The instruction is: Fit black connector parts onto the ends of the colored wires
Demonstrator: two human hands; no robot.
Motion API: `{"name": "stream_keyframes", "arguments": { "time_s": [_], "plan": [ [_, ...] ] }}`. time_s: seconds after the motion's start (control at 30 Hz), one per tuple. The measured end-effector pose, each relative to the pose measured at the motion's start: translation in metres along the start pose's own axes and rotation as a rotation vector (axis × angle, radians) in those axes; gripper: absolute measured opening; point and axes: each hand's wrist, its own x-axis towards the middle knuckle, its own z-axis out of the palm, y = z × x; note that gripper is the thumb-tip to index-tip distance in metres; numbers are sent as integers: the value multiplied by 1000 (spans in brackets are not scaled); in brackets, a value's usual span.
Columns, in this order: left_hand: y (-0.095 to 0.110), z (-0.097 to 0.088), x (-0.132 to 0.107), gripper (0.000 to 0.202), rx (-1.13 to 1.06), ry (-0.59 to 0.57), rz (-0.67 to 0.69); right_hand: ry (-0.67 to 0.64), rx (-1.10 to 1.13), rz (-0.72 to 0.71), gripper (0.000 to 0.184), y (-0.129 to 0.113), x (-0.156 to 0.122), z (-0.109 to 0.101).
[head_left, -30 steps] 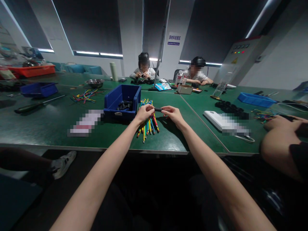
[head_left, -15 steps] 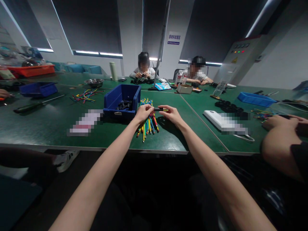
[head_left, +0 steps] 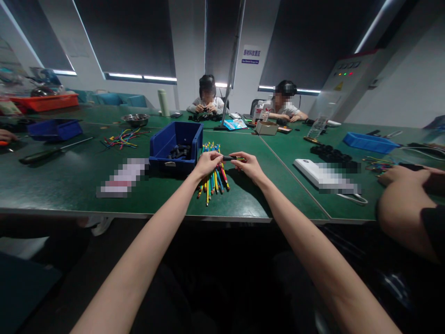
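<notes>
Between my hands, above the green table, lies a slim black tube-like piece. My left hand pinches its left end. My right hand is closed at the other end, where a bit of yellowish wire shows at the fingertips. How the two join cannot be made out. Under and beside my left hand is a bundle of short coloured wires, yellow, blue, green and red, partly covered by that hand. A dark blue bin with small black parts stands just left of it.
A screwdriver, loose wires and a metal bowl lie to the left. On the right are a white power bank, black parts and a light blue tray. A co-worker's arm rests at the right edge; two people sit opposite.
My hands have stayed almost in place, still holding the black piece between them. The right end of the piece sits slightly lower. At lower left, a person's foot has shifted.
</notes>
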Motion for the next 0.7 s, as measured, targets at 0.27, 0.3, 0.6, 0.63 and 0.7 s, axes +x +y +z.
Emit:
{"name": "stream_keyframes", "arguments": {
  "time_s": [0.27, 0.3, 0.6, 0.63, 0.7],
  "plan": [
    [-3, 0, 2, 11, -12, 6, -23, 4, -3, 7, 42, 2, 0, 0],
    [-3, 0, 2, 11, 0, 23, -23, 3, -5, 6, 42, 2, 0, 0],
    [-6, -2, 3, 14, 119, 50, 20, 13, -7, 4, 39, 3, 0, -2],
    [-7, -2, 3, 14, 129, 52, 26, 9, -6, 4, 39, 4, 0, -2],
    [-9, -3, 4, 14, 152, 56, 39, 8, -5, 4, 40, 4, 0, -2]
  ]
}}
